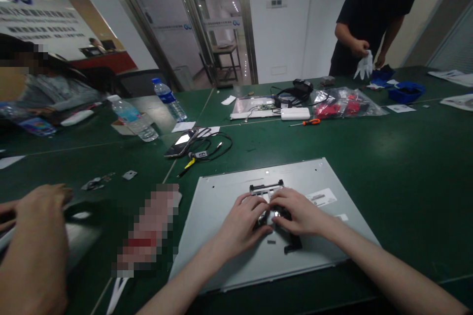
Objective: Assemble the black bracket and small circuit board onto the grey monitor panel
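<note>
A flat pale grey metal panel (229, 256) lies on the green table before me, with a black bracket (293, 245) on its middle. My left hand (246, 219) rests over the bracket's left side, fingers curled around a small dark shiny part (263, 217). From the right, my right hand (297, 210) closes its fingers on a similar dark part (283, 212). The fingertips of both hands nearly meet. Much of what they hold is hidden under the fingers. A short dark strip (271, 242) lies on the panel just below my hands.
Left of the panel are a co-worker's arm (40, 241), a phone (182, 142) with black cables (221, 150), and water bottles (135, 118). Beyond it lie an orange-handled screwdriver (310, 122), a white box (294, 113) and a plastic bag (347, 102). Another person (373, 15) stands behind, holding a white glove (364, 65).
</note>
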Action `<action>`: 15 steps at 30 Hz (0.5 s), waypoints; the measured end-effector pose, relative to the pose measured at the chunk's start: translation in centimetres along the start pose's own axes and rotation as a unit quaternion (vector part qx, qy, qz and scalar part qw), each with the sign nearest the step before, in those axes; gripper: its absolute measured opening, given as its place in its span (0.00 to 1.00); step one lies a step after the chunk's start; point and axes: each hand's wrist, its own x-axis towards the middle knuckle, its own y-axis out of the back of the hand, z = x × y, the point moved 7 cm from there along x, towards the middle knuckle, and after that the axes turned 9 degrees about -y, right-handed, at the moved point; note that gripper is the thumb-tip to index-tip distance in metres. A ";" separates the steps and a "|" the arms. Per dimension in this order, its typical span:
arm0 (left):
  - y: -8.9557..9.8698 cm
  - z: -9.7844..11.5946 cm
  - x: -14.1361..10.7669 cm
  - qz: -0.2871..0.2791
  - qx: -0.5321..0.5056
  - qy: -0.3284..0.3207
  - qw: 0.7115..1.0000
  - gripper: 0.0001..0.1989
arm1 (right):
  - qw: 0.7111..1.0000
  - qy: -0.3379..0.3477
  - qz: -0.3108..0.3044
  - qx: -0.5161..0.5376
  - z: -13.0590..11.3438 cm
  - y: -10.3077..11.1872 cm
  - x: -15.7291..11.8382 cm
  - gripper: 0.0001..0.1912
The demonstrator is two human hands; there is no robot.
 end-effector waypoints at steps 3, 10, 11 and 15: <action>0.1 0.1 0.0 0.000 -0.002 0.000 1.000 0.20 | 1.000 -0.002 -0.002 0.001 0.0 0.1 0.0 0.11; 0.3 0.1 0.2 0.007 -0.007 -0.005 1.000 0.19 | 1.000 0.000 -0.005 0.005 -0.2 0.2 0.0 0.11; 0.3 0.1 0.2 0.007 -0.007 -0.005 1.000 0.19 | 1.000 0.000 -0.004 0.006 -0.2 0.2 0.0 0.11; 0.6 0.4 0.2 0.009 -0.008 -0.008 1.000 0.19 | 1.000 0.002 -0.004 0.005 0.0 0.1 -0.1 0.11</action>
